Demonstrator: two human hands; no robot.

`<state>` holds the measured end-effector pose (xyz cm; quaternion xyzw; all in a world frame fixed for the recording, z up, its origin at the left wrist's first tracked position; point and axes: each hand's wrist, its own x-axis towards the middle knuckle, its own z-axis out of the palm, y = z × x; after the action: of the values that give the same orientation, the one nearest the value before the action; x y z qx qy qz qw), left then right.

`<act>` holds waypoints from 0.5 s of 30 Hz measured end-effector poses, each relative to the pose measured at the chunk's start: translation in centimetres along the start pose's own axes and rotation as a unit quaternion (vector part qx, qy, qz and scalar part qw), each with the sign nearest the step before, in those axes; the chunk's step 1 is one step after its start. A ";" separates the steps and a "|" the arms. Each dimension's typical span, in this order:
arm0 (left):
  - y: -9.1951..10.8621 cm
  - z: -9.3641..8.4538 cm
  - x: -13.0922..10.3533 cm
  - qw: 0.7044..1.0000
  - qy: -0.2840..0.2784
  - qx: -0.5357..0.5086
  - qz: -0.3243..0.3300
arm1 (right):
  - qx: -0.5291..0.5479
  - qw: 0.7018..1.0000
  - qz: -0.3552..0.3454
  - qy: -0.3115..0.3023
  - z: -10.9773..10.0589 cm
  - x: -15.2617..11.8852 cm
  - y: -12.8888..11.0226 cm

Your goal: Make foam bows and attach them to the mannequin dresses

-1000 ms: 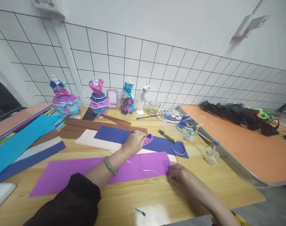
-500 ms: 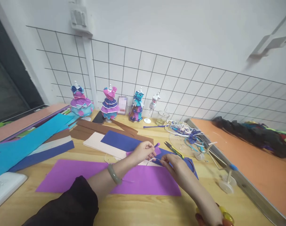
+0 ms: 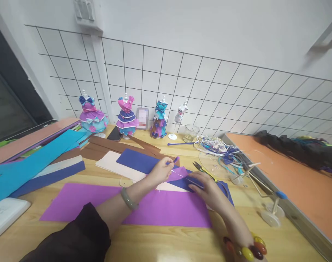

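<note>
My left hand point(image 3: 162, 171) pinches a small gathered purple piece point(image 3: 177, 160), its dark tip poking up beyond the fingers. A thin white thread point(image 3: 178, 174) stretches from it toward my right hand point(image 3: 202, 185), whose fingers are bent together around something too small to make out. Between and behind the hands lies a purple scrap point(image 3: 181, 171) on a dark blue strip point(image 3: 138, 161). A large purple sheet point(image 3: 166, 207) lies flat below both hands. Yellow-handled scissors point(image 3: 204, 171) rest just beyond my right hand.
Dressed mini mannequins point(image 3: 126, 118) and a bare one point(image 3: 180, 114) stand at the back beside a glass point(image 3: 190, 133). Tangled cords point(image 3: 212, 145) lie back right, a stick stand point(image 3: 273, 211) at right. Blue strips point(image 3: 46, 160) and a white device point(image 3: 9, 218) occupy the left.
The thread between my hands has gone from a loose loop to nearly straight. My left hand has moved slightly left, and the view has shifted a little.
</note>
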<state>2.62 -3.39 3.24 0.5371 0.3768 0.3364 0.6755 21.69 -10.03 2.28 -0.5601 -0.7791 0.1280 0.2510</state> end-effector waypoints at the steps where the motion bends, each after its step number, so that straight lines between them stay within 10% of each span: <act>1: 0.2 -0.1 -0.1 1.000 0.003 -0.004 0.001 | -0.003 1.000 0.018 -0.017 -0.4 -0.1 0.6; 15: 1.5 -1.7 0.5 0.998 0.046 -0.004 0.050 | 0.064 0.992 0.102 -0.039 -0.5 -0.3 3.2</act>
<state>1.33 -1.82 4.41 0.5365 0.3788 0.3956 0.6421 24.60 -9.27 1.06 -0.6143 -0.7170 0.2244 0.2415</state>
